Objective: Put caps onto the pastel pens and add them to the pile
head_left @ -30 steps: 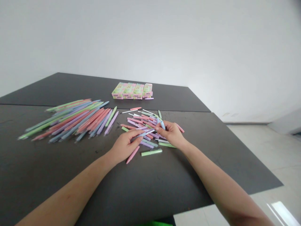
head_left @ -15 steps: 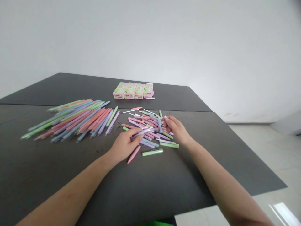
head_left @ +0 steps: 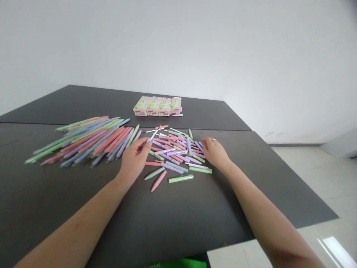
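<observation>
My left hand (head_left: 134, 158) is closed at the left edge of a loose pile of pen parts (head_left: 173, 152). Between its thumb and fingers is a light blue pen barrel (head_left: 149, 140), from which a thin white refill (head_left: 154, 134) points up and away. My right hand (head_left: 215, 152), a ring on one finger, reaches down at the pile's right side. Its fingers are drawn together beside a blue pen part (head_left: 200, 144), and the fingertips are partly hidden. Nearer me lie a pink barrel piece (head_left: 158, 181), a green-grey one (head_left: 154, 173) and a light green one (head_left: 181, 179).
A big heap of pink, purple, blue and green pens (head_left: 89, 143) covers the table's left side. Several small pink-and-green boxes (head_left: 152, 106) stand in a row at the back, with a purple pen part (head_left: 177, 115) beside them. Behind the dark table (head_left: 178, 223) is a white wall.
My left hand has moved left and away from me with the blue barrel and refill. My right hand has lowered to the pile's right edge. A green-grey piece now shows where my left hand was.
</observation>
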Available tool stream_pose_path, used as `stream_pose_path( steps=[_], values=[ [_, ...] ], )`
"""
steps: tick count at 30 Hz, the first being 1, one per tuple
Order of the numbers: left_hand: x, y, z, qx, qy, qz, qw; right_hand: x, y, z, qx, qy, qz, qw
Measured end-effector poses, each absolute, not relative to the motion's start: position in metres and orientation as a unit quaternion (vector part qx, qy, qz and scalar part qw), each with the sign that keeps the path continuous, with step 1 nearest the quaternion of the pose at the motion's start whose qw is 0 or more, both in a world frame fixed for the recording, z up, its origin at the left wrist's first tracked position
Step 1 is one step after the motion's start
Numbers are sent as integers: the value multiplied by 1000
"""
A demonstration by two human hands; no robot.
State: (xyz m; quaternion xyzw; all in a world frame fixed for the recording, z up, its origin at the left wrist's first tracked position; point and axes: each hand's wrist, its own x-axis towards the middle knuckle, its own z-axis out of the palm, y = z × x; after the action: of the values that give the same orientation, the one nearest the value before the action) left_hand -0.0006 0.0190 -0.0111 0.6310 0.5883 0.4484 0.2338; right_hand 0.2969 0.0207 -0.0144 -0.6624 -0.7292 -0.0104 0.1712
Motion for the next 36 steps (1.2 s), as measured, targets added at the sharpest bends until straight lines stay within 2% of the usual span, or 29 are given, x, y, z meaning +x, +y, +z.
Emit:
stream_pose_path(
  steps=[4,8,12,20,25,30,36],
  values=[
    [-2,20,-10,648,589,425,231,278,10,-6,-498,-824,53,265],
    [-3,24,-15,661,587,395,249,255,-1,-7,-345,-904,109,229],
    [-5,28,-19,673,596,353,259,251,1,-13,-357,-912,81,183],
    [-3,25,-16,667,601,339,281,269,12,-21,-458,-876,32,147],
    [0,23,-11,663,599,333,303,270,13,-22,-476,-864,23,161],
    [1,22,-10,641,606,345,320,256,3,-16,-426,-874,53,229],
    [-1,21,-4,627,618,399,256,236,-12,-12,-342,-918,124,158]
  ],
)
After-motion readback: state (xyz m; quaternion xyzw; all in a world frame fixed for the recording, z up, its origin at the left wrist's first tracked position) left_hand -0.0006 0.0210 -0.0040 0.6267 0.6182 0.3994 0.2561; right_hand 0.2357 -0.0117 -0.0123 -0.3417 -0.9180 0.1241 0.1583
